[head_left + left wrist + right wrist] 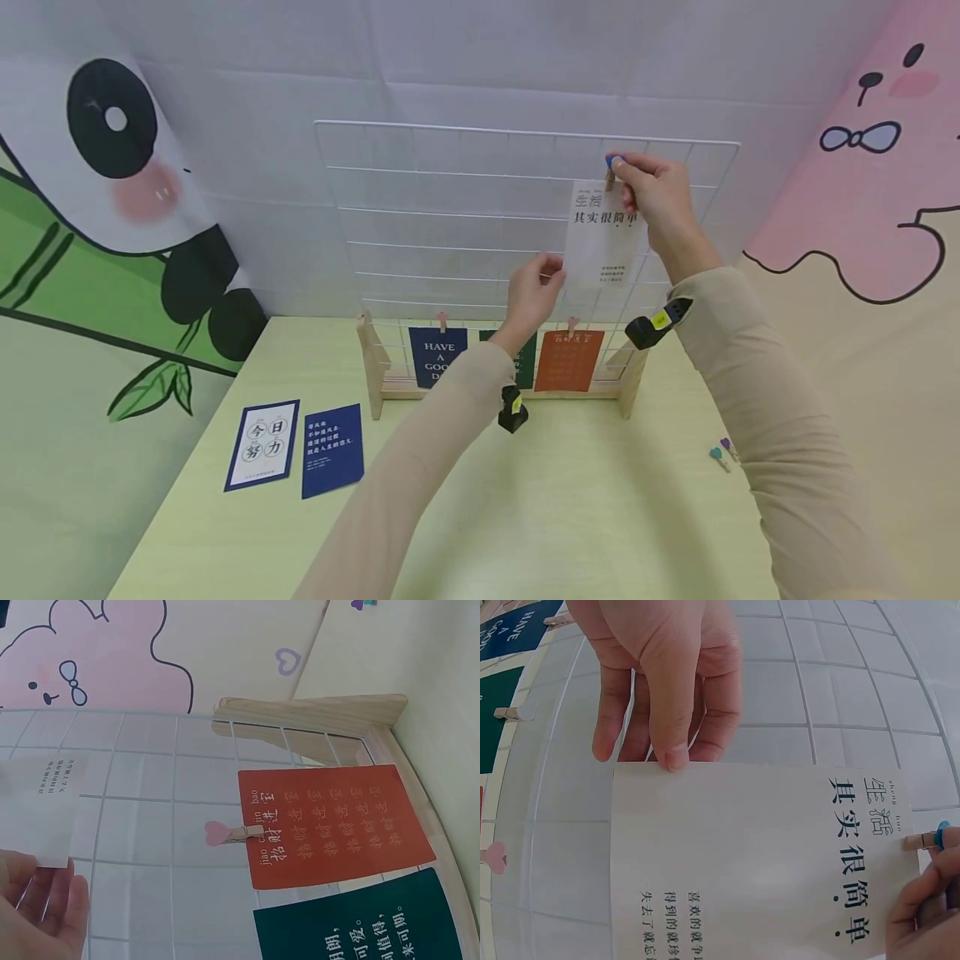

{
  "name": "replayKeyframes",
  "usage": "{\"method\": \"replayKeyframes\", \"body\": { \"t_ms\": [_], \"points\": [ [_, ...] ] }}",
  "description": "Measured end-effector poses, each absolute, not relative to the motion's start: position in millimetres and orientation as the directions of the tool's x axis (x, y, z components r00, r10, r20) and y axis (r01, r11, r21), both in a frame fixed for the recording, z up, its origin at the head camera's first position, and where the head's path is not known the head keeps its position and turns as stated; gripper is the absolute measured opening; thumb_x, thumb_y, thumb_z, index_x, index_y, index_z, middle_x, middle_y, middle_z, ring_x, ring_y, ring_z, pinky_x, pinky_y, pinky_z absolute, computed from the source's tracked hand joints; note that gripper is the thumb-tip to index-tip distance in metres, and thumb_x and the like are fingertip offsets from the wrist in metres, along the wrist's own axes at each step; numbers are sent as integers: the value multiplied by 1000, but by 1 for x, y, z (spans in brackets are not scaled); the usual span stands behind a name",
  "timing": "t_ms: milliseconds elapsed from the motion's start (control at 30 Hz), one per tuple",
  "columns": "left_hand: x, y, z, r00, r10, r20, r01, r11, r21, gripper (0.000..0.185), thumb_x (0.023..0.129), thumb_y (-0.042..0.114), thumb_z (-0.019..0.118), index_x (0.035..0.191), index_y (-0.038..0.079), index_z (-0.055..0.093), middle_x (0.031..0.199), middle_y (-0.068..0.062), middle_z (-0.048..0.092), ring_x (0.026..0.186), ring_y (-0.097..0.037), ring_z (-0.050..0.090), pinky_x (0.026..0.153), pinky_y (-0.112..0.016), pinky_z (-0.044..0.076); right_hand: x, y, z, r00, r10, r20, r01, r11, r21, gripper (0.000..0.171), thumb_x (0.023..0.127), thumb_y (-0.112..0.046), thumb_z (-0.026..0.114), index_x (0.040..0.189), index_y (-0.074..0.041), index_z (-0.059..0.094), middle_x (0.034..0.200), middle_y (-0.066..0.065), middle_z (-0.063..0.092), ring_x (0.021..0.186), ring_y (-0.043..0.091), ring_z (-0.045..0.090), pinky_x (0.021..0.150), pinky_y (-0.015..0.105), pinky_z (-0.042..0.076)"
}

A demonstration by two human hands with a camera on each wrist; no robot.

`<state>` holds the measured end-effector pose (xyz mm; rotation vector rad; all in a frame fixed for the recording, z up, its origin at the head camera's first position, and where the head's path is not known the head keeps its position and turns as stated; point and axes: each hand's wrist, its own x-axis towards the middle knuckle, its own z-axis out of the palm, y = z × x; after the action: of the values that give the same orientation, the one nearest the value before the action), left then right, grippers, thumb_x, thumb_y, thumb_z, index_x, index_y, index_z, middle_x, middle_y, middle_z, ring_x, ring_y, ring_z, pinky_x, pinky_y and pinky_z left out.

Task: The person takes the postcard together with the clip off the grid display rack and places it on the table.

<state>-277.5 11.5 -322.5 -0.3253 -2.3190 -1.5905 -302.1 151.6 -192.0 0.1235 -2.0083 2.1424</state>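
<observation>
against the upper right of the white wire grid panel (450,217), the right hand (648,196) pinches a half-hidden blue-tipped wooden clothespin (612,167) onto a white printed card (603,237), whose lower corner the left hand (534,292) pinches.

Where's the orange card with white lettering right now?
In the head view, the orange card hangs clipped on the white wire grid's bottom row, right of the dark green card, below the held white card.
</observation>
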Motion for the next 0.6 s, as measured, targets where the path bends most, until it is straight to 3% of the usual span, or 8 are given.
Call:
{"method": "replayKeyframes", "body": {
  "t_ms": [133,600],
  "points": [
    [-277,11,-322,-924,5,382,356,374,856,15,89,13,53,101,5,58,91,-2,58,81,-12,52,67,-17,45,-302,151,-192,-973,99,209,-215,-58,-975,23,82,-11,63,102,0,64,52,0,44,40,8,35,38,16,30],
    [-274,4,-327,-897,34,441,411,431,803,9,88,10,54,96,6,58,88,-1,59,79,-11,53,67,-18,45,-299,151,-191,-960,121,252,-268,-151,-951,12,80,-10,65,90,-5,70,65,2,48,42,8,33,38,17,26]
  ]
}}
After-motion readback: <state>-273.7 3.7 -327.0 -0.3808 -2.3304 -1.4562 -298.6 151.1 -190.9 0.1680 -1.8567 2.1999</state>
